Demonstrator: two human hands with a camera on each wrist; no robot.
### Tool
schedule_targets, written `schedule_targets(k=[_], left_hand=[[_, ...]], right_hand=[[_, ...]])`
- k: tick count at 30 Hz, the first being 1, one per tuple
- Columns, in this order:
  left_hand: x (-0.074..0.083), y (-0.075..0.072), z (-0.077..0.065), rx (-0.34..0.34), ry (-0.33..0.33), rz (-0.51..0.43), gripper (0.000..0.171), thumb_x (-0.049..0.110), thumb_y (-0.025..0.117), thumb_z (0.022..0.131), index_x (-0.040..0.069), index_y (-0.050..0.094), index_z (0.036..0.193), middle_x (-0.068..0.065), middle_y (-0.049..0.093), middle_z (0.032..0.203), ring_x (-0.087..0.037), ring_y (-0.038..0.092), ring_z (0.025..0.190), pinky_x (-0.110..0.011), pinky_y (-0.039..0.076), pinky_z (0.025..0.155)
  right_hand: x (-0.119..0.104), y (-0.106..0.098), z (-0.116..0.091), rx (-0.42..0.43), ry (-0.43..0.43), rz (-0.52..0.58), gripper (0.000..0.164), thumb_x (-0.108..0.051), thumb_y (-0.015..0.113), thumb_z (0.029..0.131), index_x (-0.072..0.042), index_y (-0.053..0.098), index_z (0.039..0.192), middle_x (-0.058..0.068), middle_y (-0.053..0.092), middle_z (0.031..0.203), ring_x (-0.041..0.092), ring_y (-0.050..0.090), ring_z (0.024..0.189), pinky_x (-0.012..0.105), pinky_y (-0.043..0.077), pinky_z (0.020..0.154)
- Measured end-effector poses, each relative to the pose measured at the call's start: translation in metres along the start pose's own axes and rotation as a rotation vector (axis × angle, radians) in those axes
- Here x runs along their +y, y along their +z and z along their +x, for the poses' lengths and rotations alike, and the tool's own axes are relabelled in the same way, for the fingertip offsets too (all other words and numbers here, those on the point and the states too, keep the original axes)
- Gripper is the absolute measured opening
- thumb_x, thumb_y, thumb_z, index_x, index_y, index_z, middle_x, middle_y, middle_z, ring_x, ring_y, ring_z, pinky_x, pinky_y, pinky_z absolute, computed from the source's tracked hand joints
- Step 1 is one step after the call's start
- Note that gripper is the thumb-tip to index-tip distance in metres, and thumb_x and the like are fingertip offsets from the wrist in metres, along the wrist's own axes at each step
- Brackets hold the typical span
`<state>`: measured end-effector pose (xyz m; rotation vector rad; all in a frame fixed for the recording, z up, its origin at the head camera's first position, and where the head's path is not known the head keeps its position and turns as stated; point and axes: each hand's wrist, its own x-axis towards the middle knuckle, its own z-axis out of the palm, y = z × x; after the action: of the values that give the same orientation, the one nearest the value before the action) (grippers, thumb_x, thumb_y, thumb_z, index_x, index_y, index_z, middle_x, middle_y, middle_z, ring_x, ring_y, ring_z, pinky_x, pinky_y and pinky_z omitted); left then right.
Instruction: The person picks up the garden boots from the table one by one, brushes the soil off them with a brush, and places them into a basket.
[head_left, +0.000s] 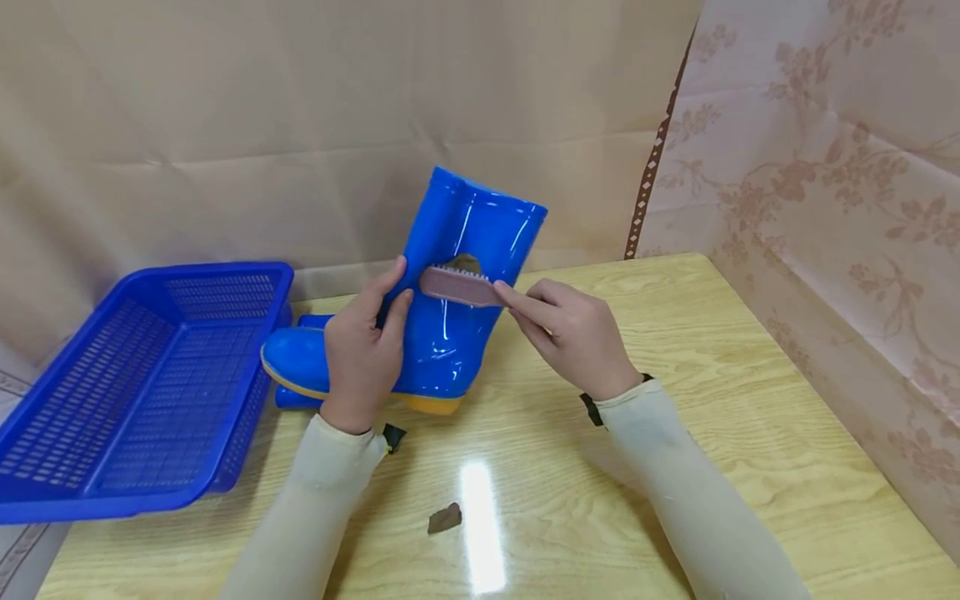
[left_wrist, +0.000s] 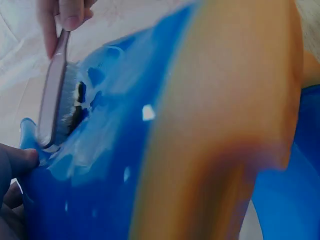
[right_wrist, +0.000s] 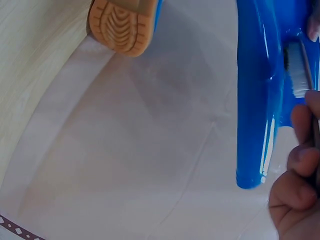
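Observation:
A shiny blue rain boot (head_left: 450,358) with a yellow-orange sole is held up over the table, its shaft leaning to the right. My left hand (head_left: 367,346) grips it at the front of the ankle, thumb and fingers toward the shaft. Between the fingers of my right hand (head_left: 577,333) is the handle end of a pinkish-brown scrub brush (head_left: 459,287). Its white bristles (left_wrist: 67,102) meet the boot's side at a brown patch (head_left: 465,263), which the brush partly covers. In the right wrist view, the fingers (right_wrist: 295,192) curl around the handle.
A blue plastic basket (head_left: 217,454) stands on the left of the wooden table (head_left: 750,433). Another blue item (head_left: 294,398) lies behind the boot, mostly hidden. A small brown scrap (head_left: 445,518) lies near the front. Beige cloth (head_left: 337,125) hangs behind.

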<state>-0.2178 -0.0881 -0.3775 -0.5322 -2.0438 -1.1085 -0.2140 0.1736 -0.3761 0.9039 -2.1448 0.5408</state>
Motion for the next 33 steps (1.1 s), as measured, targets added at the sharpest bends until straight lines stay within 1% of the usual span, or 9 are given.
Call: schedule_targets(k=[4,11,15,20,23,27,29,31,33], left_hand=[[0.000,0.000,0.000,-0.014,-0.008,0.019,0.039,0.012,0.067,0.101,0.011,0.066,0.140,-0.007,0.068,0.135,-0.026,0.068,0.120,-0.045,0.055,0.101],[-0.003,-0.003,0.003,-0.040,-0.026,0.089,0.040,0.016,0.067,0.101,0.014,0.066,0.140,-0.008,0.070,0.132,-0.027,0.070,0.116,-0.045,0.057,0.097],[-0.006,-0.005,0.004,-0.019,-0.036,0.100,0.040,0.017,0.067,0.101,0.016,0.065,0.141,-0.008,0.070,0.132,-0.027,0.070,0.117,-0.046,0.058,0.096],[-0.009,-0.006,0.004,0.006,-0.040,0.101,0.040,0.016,0.066,0.101,0.015,0.065,0.141,-0.006,0.069,0.134,-0.027,0.068,0.120,-0.047,0.056,0.098],[-0.007,-0.005,0.004,-0.007,-0.037,0.107,0.040,0.017,0.066,0.101,0.016,0.065,0.141,-0.005,0.069,0.134,-0.025,0.068,0.121,-0.046,0.055,0.101],[-0.002,-0.005,0.004,-0.030,-0.051,0.120,0.041,0.018,0.068,0.100,0.017,0.065,0.141,-0.005,0.070,0.133,-0.025,0.068,0.120,-0.045,0.055,0.102],[0.000,-0.004,0.004,-0.053,-0.063,0.124,0.042,0.018,0.068,0.100,0.018,0.065,0.142,-0.005,0.070,0.134,-0.025,0.069,0.120,-0.046,0.054,0.102],[0.001,-0.003,0.003,-0.081,-0.070,0.130,0.044,0.018,0.069,0.100,0.018,0.064,0.143,-0.006,0.069,0.135,-0.026,0.069,0.120,-0.046,0.054,0.102],[0.001,-0.003,0.003,-0.105,-0.069,0.136,0.045,0.018,0.069,0.099,0.017,0.063,0.144,-0.007,0.069,0.135,-0.027,0.069,0.120,-0.047,0.055,0.101]], right_hand=[[0.000,-0.002,0.000,-0.029,0.051,-0.054,0.043,-0.009,0.078,0.093,-0.018,0.070,0.135,0.005,0.064,0.079,0.016,0.049,0.061,0.026,0.040,0.051],[0.001,-0.007,0.001,-0.082,0.141,-0.037,0.039,-0.011,0.077,0.095,-0.018,0.072,0.133,0.003,0.067,0.081,0.013,0.049,0.058,0.025,0.038,0.049],[0.003,-0.011,0.001,-0.086,0.157,-0.029,0.038,-0.009,0.077,0.094,-0.018,0.073,0.131,0.002,0.066,0.081,0.013,0.048,0.056,0.027,0.036,0.048],[0.007,-0.013,0.000,-0.088,0.166,-0.024,0.035,-0.010,0.075,0.095,-0.017,0.074,0.130,0.001,0.066,0.079,0.012,0.047,0.055,0.026,0.036,0.048],[0.007,-0.013,0.000,-0.054,0.171,0.002,0.033,-0.011,0.075,0.095,-0.017,0.076,0.127,0.001,0.064,0.076,0.011,0.046,0.057,0.026,0.035,0.049],[0.005,-0.013,0.000,0.049,0.197,0.029,0.033,-0.012,0.076,0.092,-0.016,0.077,0.125,0.001,0.058,0.070,0.011,0.044,0.059,0.026,0.033,0.049],[0.004,-0.013,0.000,0.080,0.200,0.043,0.034,-0.011,0.077,0.091,-0.016,0.077,0.125,0.001,0.056,0.069,0.011,0.043,0.060,0.026,0.032,0.049],[0.003,-0.012,0.000,0.073,0.189,0.058,0.035,-0.011,0.077,0.092,-0.015,0.076,0.126,0.002,0.056,0.069,0.010,0.044,0.060,0.025,0.033,0.049],[0.001,-0.010,0.000,0.044,0.176,0.072,0.034,-0.011,0.076,0.093,-0.015,0.075,0.127,0.002,0.057,0.070,0.010,0.044,0.060,0.025,0.033,0.050]])
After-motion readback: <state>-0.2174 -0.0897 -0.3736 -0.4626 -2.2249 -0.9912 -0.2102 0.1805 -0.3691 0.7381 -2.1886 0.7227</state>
